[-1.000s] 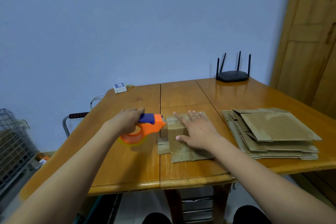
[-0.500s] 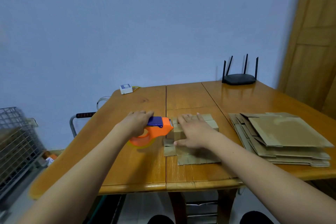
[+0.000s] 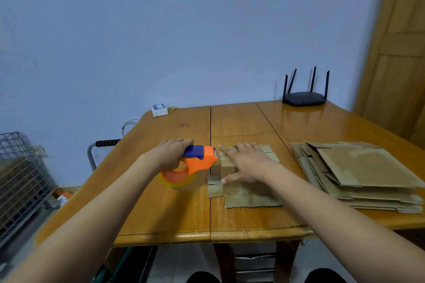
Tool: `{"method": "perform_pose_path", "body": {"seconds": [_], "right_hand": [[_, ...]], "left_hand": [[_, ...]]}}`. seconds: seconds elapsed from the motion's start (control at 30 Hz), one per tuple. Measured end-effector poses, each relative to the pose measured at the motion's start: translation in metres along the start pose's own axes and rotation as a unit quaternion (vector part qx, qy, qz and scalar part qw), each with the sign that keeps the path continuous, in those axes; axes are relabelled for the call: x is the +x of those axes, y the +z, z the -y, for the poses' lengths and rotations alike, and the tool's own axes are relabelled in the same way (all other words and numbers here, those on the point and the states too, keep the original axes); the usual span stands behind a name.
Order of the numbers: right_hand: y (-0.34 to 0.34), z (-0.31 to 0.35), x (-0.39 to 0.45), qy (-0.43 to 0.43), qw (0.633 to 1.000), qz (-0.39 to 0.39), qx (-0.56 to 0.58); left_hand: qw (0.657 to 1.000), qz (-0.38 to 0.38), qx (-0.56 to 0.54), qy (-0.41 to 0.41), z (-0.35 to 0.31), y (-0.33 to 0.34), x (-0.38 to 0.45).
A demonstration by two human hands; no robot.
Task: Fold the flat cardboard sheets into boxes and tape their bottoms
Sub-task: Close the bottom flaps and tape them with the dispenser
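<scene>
A small cardboard box [image 3: 230, 165] stands bottom-up on the wooden table [image 3: 241, 122], its loose flaps spread flat around it. My right hand [image 3: 247, 163] lies flat on top of it with straight fingers and presses the closed flaps down. My left hand [image 3: 171, 154] grips an orange and blue tape dispenser [image 3: 195, 163]. The dispenser's front edge sits at the box's left side. A stack of flat cardboard sheets [image 3: 361, 174] lies on the right of the table.
A black router [image 3: 303, 97] stands at the table's far edge and a small white device [image 3: 159, 110] at the far left corner. A wire basket [image 3: 20, 179] and a metal handle [image 3: 103, 145] are on the left beside the table. A wooden door [image 3: 400, 53] is on the right.
The view shifted slightly. The dispenser has stayed against the box's left side and my right hand has kept pressing on top.
</scene>
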State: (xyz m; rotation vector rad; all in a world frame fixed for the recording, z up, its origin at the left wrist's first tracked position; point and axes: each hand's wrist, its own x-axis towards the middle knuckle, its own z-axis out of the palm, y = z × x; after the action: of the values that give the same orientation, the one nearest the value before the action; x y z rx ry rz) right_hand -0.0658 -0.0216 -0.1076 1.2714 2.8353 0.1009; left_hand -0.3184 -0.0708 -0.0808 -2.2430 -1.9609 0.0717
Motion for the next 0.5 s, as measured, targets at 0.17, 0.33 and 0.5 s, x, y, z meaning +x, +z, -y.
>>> {"method": "perform_pose_path", "body": {"seconds": [0.17,0.33,0.5], "right_hand": [[0.0019,-0.0008,0.001,0.002,1.0,0.001,0.01],[0.0001,-0.0005,0.0012,0.005,1.0,0.002,0.013],[0.0009,-0.0015,0.0009,0.004,1.0,0.003,0.02]], "left_hand": [[1.0,0.003,0.006,0.0,0.0035,0.0042,-0.0025],[1.0,0.021,-0.008,-0.011,0.0078,0.0087,-0.0057],[0.999,0.032,-0.028,-0.017,0.0103,0.0097,-0.0074]]}}
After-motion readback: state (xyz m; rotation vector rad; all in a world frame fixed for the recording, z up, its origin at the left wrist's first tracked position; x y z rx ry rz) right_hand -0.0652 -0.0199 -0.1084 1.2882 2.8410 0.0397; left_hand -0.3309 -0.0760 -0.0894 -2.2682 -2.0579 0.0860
